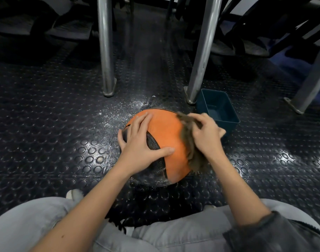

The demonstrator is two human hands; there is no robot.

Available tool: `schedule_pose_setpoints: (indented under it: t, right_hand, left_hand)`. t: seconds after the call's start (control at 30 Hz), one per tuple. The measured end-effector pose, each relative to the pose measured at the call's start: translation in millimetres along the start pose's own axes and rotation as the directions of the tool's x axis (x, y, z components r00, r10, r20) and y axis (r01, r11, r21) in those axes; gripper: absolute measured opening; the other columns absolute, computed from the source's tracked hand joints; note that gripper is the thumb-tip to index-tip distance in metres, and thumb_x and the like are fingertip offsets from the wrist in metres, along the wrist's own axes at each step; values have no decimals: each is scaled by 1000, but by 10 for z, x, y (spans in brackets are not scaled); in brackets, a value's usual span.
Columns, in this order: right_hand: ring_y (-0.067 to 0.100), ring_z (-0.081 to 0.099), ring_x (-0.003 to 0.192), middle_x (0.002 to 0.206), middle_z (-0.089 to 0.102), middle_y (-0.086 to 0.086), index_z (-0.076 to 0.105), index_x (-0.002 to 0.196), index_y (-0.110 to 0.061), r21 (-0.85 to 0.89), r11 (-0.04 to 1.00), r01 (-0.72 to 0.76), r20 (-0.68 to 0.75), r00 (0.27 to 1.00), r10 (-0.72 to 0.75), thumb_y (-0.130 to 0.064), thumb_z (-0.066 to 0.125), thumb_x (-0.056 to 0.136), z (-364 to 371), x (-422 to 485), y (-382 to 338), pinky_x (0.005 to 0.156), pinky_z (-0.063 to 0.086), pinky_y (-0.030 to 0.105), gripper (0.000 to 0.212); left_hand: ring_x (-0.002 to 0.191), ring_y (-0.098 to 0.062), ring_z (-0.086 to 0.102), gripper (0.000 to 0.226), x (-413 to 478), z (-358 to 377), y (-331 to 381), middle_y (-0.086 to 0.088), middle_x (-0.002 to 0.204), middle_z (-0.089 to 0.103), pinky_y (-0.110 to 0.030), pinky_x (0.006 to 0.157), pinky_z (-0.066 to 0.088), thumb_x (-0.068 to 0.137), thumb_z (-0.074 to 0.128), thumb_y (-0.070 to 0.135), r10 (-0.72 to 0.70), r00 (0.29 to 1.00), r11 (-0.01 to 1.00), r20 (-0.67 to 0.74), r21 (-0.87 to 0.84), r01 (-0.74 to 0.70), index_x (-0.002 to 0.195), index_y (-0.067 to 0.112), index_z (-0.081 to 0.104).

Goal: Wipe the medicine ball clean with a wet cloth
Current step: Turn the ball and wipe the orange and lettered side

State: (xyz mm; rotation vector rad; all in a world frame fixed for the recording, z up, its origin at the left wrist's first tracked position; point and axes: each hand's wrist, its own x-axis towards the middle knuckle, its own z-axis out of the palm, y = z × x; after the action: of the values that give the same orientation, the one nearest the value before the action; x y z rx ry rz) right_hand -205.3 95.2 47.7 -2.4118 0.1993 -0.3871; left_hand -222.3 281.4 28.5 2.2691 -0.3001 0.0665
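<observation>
An orange medicine ball (166, 131) with black patterned bands sits on the dark studded floor in front of my knees. My left hand (139, 140) lies spread over the ball's top left, fingers straight, thumb stretched toward the middle. My right hand (204, 133) grips a grey-brown cloth (189, 142) and holds it against the ball's right side. The cloth hangs down past the ball's lower right edge and looks motion-blurred.
A dark teal plastic tub (226, 113) stands just right of the ball, behind my right hand. Two metal legs (106, 51) (202, 55) rise behind the ball. White powdery specks (122, 111) lie on the floor at the ball's far left. My grey-trousered legs fill the bottom.
</observation>
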Motion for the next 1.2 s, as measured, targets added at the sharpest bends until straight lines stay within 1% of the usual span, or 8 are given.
schedule_pose_setpoints:
  t: [0.07,0.17,0.37,0.47,0.6,0.77,1.0,1.2]
  right_hand:
    - [10,51,105,106,61,-10,66,107,-36,154,972,-179,2,983,181,-26,53,94,2,41,162,102,24,42,21]
    - [14,55,109,109,62,-9,67,108,-28,213,954,-212,-29,974,223,-20,52,95,27,-22,68,106,29,50,22]
    - [8,45,94,89,49,-18,69,100,-29,-25,972,233,-8,972,-233,-33,58,91,82,-298,-346,84,20,32,15]
    - [6,40,100,96,46,-18,66,105,-32,-19,972,234,75,970,-232,-33,55,93,31,-293,-355,86,18,31,15]
    - [3,32,105,111,42,-11,52,124,-31,58,973,225,181,956,-232,-22,51,92,-86,-293,-215,97,20,34,33]
    - [11,53,100,101,54,-12,64,105,-25,148,916,374,-61,928,-369,-12,59,84,6,-342,-202,90,40,50,25]
    - [15,56,103,100,60,-5,70,104,-18,243,968,-55,-135,987,89,5,54,86,-19,57,124,98,43,46,33]
    - [15,51,100,99,59,-11,69,98,-24,96,983,159,-151,978,-144,-7,57,87,17,-204,-127,98,32,43,23]
  left_hand:
    - [139,-3,9,117,22,2,1,23,148,9,-47,112,-13,44,44,86,-11,1000,1000,0,-4,11,147,38,14]
    - [138,-3,8,118,44,18,-12,21,149,9,-47,112,-12,44,42,87,-14,1000,1000,-24,13,15,147,37,13]
    - [139,-1,5,107,76,21,-30,16,151,16,-48,112,-11,55,44,82,40,994,997,-100,65,-33,147,32,21]
    - [136,-2,16,95,91,2,-42,20,145,27,-48,111,-14,57,42,82,121,989,990,-88,84,-114,140,37,33]
    - [137,3,5,116,175,-65,-36,25,150,10,-50,109,-20,42,48,88,151,984,968,95,185,-167,144,45,15]
    - [134,10,3,119,221,-33,-33,24,151,11,-52,112,-11,39,52,86,120,990,982,73,141,-129,144,43,18]
    - [136,3,6,118,174,-29,10,19,151,13,-52,113,-10,39,47,87,147,984,979,100,124,-159,144,41,19]
    - [136,3,6,118,178,4,39,21,151,14,-51,113,-9,39,53,85,131,989,981,66,136,-139,144,41,21]
